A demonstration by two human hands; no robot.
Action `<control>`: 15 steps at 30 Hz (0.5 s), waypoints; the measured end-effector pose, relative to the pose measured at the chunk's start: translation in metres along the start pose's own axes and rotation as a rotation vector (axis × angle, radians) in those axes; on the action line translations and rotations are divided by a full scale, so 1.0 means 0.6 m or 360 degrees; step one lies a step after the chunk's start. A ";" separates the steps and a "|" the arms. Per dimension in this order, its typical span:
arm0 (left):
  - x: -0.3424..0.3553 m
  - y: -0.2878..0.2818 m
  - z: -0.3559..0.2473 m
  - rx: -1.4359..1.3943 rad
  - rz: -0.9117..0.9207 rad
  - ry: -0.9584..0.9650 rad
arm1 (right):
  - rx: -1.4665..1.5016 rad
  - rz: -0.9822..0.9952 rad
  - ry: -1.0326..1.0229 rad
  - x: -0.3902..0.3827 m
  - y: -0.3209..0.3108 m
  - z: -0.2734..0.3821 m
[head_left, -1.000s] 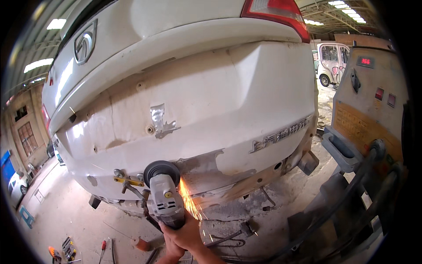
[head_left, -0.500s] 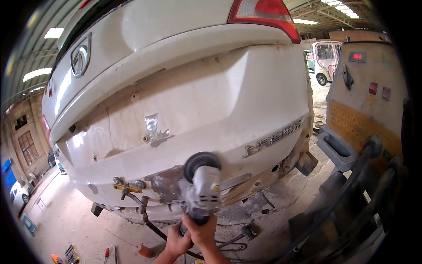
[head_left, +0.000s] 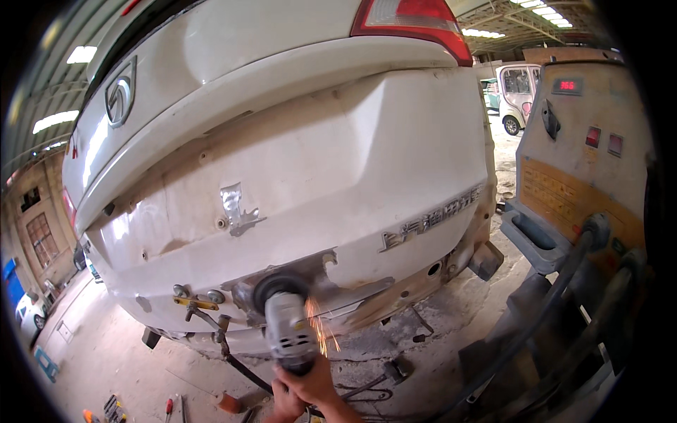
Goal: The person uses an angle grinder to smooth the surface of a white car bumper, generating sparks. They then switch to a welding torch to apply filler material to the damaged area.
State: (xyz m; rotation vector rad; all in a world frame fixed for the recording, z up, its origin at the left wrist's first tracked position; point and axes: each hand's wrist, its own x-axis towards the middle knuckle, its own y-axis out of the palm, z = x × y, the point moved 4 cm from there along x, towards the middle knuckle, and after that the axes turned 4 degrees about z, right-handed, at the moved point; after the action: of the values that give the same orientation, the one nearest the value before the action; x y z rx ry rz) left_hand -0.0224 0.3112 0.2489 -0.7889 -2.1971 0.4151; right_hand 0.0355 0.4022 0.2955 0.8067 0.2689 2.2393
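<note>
Both my hands are closed around the dark handle of a silver-grey angle grinder [head_left: 293, 326]. My right hand [head_left: 315, 384] wraps the handle from the right, and my left hand [head_left: 285, 403] grips it lower down on the left. The grinder's round black disc [head_left: 281, 287] presses against the lower rear of a white car [head_left: 416, 162]. Orange sparks [head_left: 322, 331] fly down from its right side. Around the disc, a scraped patch of bare grey metal [head_left: 314, 266] shows through the white paint.
Left of the disc, a yellow bar [head_left: 196, 303] with round fittings is fixed to the panel, a black cable [head_left: 247, 375] running from it. A cabinet machine [head_left: 585, 134] with a red display and thick cables stands right. Hand tools [head_left: 113, 409] and a hammer [head_left: 398, 369] lie on the floor.
The grinder and both hands have moved left and slightly down along the panel. Sparks now show beside the disc, and scraped metal it had covered is visible on its right.
</note>
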 end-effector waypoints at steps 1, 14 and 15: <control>-0.007 -0.002 0.004 0.0417 -0.0108 0.0247 | -0.0038 0.0003 -0.0001 0.002 0.001 0.009; 0.036 0.006 -0.005 -0.0075 0.0347 -0.0312 | 0.0062 -0.0101 0.0200 0.009 -0.032 -0.013; 0.047 0.000 -0.017 -0.0018 0.0563 -0.0449 | 0.0176 -0.0182 0.0234 0.013 -0.037 0.004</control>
State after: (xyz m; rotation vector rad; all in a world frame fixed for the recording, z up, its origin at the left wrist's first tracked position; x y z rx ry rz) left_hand -0.0296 0.3304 0.2709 -1.1933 -2.3176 0.7273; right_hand 0.0456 0.4236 0.2920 0.6667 0.5001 2.1935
